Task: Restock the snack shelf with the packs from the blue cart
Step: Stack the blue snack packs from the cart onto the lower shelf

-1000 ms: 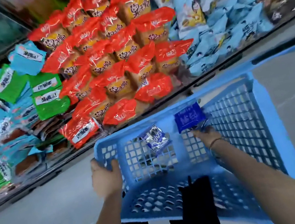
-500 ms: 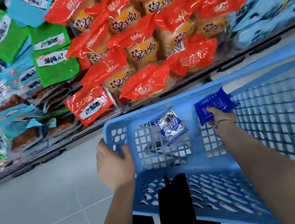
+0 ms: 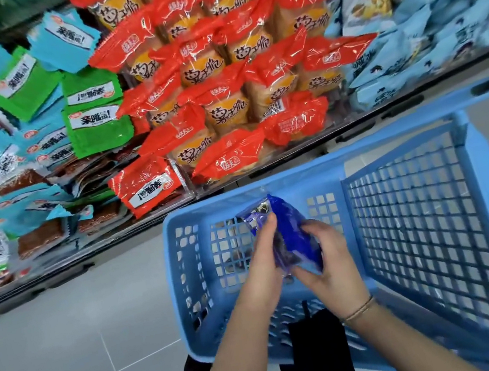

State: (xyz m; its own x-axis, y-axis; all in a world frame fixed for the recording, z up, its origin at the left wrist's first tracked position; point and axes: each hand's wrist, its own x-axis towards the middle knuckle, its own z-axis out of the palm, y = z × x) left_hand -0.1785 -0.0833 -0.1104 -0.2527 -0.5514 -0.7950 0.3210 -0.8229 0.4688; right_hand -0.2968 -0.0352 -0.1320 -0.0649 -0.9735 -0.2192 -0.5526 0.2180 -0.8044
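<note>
Over the blue cart (image 3: pixel 418 213), both hands hold blue snack packs together. My left hand (image 3: pixel 260 264) grips a silvery-blue pack (image 3: pixel 257 217) from the left, thumb on its edge. My right hand (image 3: pixel 328 262) clasps a dark blue pack (image 3: pixel 294 235) from the right and below. The two packs are pressed side by side, upright, above the cart's front part. The snack shelf (image 3: pixel 236 183) runs just beyond the cart, with red packs (image 3: pixel 223 107) in the middle section.
Green and teal packs (image 3: pixel 95 126) fill the shelf's left section, pale blue bags (image 3: pixel 425 32) the right. Grey tiled floor (image 3: pixel 69 347) lies left of the cart. My dark trousers (image 3: pixel 318 352) show through the cart's near wall.
My left hand let go of the cart rim and took the silvery-blue pack. My right hand brought the dark blue pack beside it. The view has moved closer to the shelf.
</note>
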